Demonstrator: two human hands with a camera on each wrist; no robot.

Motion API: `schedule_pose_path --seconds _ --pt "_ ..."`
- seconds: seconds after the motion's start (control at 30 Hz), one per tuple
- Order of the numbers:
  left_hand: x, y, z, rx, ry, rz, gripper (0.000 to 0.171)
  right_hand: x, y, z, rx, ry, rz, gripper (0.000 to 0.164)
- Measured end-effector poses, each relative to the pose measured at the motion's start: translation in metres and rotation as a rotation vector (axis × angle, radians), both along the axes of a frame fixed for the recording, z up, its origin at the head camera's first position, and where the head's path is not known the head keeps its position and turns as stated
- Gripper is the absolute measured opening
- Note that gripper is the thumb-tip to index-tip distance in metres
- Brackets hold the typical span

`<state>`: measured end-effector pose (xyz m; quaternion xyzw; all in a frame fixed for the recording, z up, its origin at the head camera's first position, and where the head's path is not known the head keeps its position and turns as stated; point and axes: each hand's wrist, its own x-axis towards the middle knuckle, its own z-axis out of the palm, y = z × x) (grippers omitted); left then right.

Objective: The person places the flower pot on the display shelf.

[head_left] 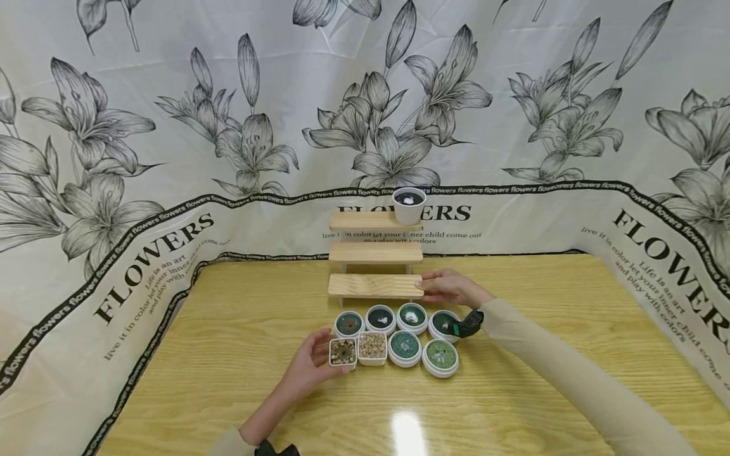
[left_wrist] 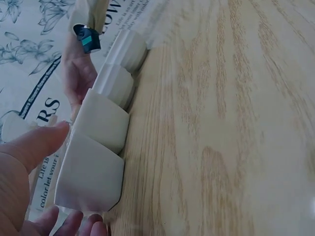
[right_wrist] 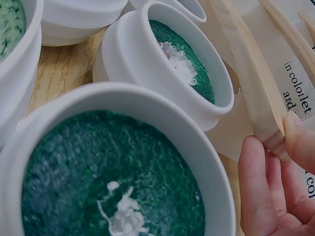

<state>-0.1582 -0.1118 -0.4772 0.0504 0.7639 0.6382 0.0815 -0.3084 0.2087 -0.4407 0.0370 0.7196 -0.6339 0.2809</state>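
Observation:
My left hand (head_left: 310,367) is around the front-left square white pot (left_wrist: 91,172), which holds pebbles and a brown centre. In the left wrist view, its thumb lies by the pot's upper edge and its fingertips curl at the near side. My right hand (head_left: 450,288) pinches the right end of the lowest wooden step (head_left: 373,286) of a three-tier stand. In the right wrist view, the thumb (right_wrist: 300,140) lies on one face of that step's end, with fingers on the other side.
Beside the held pot stand a square pot of tan gravel (head_left: 372,346) and several round white pots with green or dark fill, including one green pot (head_left: 440,356). A white cup (head_left: 409,206) sits on the top step (head_left: 359,220). A flower-printed cloth (head_left: 274,221) hangs behind the wooden table (head_left: 228,354).

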Motion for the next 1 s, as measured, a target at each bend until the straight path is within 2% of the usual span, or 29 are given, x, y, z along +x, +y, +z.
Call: schedule_pose_path --seconds 0.1,0.33,0.53,0.8,1.0 --pt "0.001 0.001 -0.004 0.022 0.01 -0.002 0.077 0.0 -0.001 0.0 -0.004 -0.008 0.003 0.063" --pt "0.003 0.003 -0.01 0.012 0.031 0.041 0.073 0.002 0.0 0.0 0.007 -0.018 0.007 0.064" --pt "0.004 0.003 -0.013 0.019 0.049 0.044 0.07 0.004 0.002 0.001 -0.011 0.002 0.034 0.058" --pt "0.001 0.005 -0.015 0.029 0.056 0.06 0.067 0.002 0.0 0.001 -0.006 -0.004 0.022 0.062" --pt "0.001 0.007 -0.015 0.023 0.079 0.061 0.065 0.004 0.001 0.002 -0.017 0.015 0.035 0.058"
